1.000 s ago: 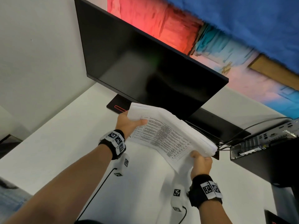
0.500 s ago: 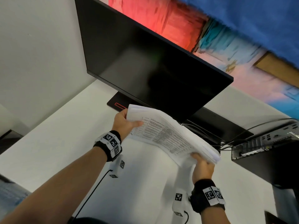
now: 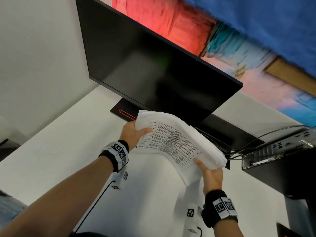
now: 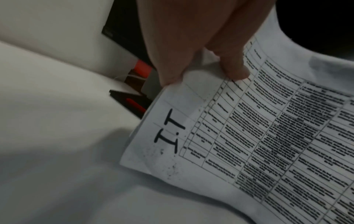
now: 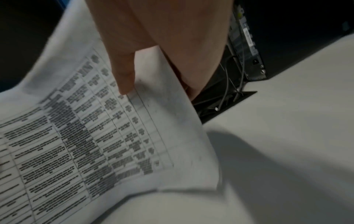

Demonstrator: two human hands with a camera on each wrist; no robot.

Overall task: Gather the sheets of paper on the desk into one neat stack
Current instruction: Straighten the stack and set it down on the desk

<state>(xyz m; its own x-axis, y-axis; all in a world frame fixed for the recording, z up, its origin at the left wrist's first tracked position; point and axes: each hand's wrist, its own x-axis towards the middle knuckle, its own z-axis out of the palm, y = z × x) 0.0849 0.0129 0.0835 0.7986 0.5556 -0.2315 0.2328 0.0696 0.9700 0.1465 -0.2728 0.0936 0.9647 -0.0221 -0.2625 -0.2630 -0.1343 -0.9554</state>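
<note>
Paper, a thick bundle of printed table sheets, hangs between my two hands above the white desk, just in front of the black monitor. Compared with a second ago the bundle has tipped: its right end has dropped lower and its edges at that end have drawn closer together, so the sheets look gathered into one pile rather than fanned. That suggests the collecting is done and what is left is squaring the edges and laying the stack down.

My left hand grips the upper left corner, thumb pressed on the printed face beside the "I.T" heading and the other fingers curled behind the pile. My right hand holds the lower right end from beneath, thumb lying on top of the sheet and the palm cupped under the edges; the fingers underneath are hidden, so I can only guess they are curled round the back.

Both forearms reach forward, the left wrist higher than the right, and the bundle sags in a curve between them, its bottom sheet drooping toward the desk.
</note>
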